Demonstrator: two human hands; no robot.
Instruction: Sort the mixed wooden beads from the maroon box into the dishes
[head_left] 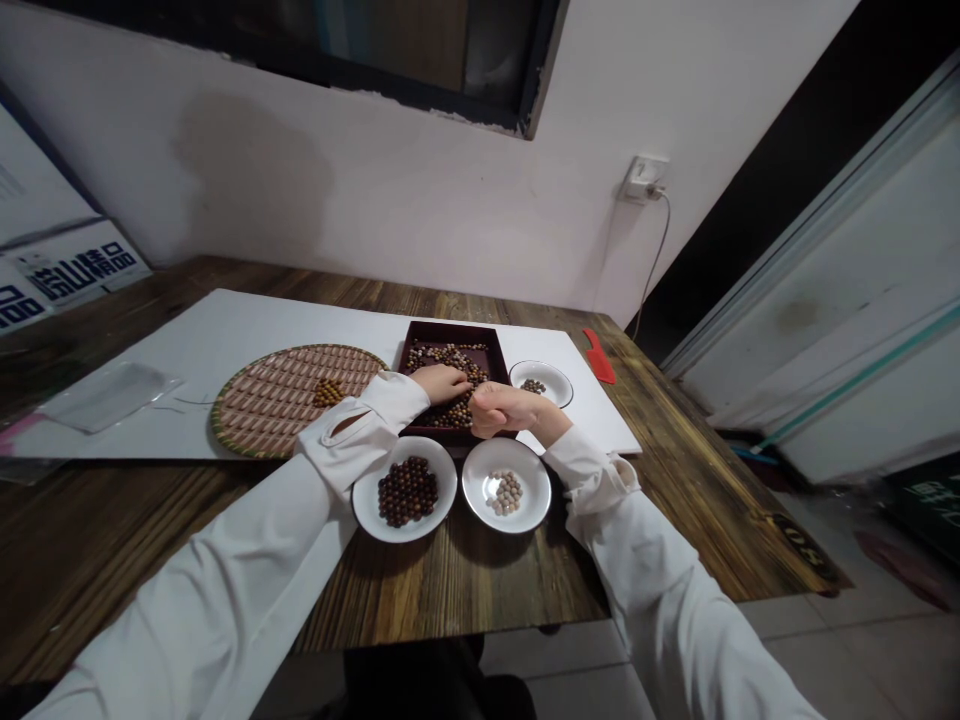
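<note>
A dark square tray (487,345) full of mixed brown and pale beads stands on a white sheet. My left hand (442,381) lies on the beads inside it, fingers curled down among them. My right hand (501,408) hovers over the tray's near edge, closed in a fist; what it holds is hidden. In front of the tray sit two white bowls: one (442,468) with dark brown beads, one (536,478) with several pale beads. A third white bowl (559,380) to the tray's right holds a few dark beads.
A round woven mat (270,395) with a small heap of tan beads lies left of the tray. A clear plastic bag (105,393) lies at far left, a red plastic knife (600,357) at the back right. The wooden table (465,580) ends at right.
</note>
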